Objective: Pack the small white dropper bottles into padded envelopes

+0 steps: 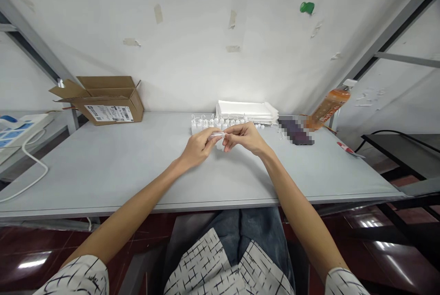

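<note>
I see the small, translucent white plastic piece (215, 135) held above the pale grey bench (113, 162), pinched by the fingers of the left hand (196, 149). The right hand (250, 138) has its fingers closed at the piece's right end; exactly what they grip I can't make out. I'd brace with the left, work lightly along the piece's length, and stay clear of the small white plastic bottles (200, 125) just behind.

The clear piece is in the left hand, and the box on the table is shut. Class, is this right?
Not quite: the head view shows that the box on the table is open, not shut. The clear piece is indeed in the left hand.
</note>
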The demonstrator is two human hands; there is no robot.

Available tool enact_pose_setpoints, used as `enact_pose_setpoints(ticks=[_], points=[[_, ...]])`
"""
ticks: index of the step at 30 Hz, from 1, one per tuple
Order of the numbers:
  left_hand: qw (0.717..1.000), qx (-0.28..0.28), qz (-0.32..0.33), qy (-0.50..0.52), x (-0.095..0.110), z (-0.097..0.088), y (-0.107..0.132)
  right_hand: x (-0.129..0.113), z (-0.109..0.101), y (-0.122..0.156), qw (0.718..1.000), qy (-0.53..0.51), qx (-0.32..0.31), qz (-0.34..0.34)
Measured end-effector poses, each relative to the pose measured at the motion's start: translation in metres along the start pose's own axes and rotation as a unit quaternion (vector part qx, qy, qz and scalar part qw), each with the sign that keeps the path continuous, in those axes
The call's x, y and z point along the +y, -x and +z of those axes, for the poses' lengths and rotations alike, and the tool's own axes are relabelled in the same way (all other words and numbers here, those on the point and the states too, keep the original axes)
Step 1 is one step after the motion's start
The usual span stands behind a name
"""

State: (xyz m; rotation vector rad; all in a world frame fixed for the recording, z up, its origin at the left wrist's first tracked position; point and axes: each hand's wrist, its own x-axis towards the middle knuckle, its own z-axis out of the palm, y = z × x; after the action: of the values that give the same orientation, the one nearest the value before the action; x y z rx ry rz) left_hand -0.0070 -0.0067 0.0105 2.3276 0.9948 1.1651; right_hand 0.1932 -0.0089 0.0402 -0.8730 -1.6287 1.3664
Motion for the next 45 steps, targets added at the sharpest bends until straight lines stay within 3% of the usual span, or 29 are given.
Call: enact_pose_setpoints(ticks=[8,26,36,45], points=[[0.997,-0.012,-0.033,0.072,0.004,0.0002,0.0005,-0.0015,-0.0003,0.0025,1.0,0.006,-0.011,0.002],[0.992,-0.023,-0.055,0.11,0.0046,-0.0022,-0.0019,-0.003,0.0017,0.0047,0.999,0.044,-0.006,-0.017],[1.0,-0.019,-0.004,0.011,0.0036,-0.0017,-0.001,-0.0018,-0.0003,0.0035,0.999,0.036,0.001,-0.028],[0.995,-0.013,-0.05,0.083,0.0033,0.0002,0.0002,-0.0002,0.0012,0.0023,1.0,0.017,0.0,-0.022]])
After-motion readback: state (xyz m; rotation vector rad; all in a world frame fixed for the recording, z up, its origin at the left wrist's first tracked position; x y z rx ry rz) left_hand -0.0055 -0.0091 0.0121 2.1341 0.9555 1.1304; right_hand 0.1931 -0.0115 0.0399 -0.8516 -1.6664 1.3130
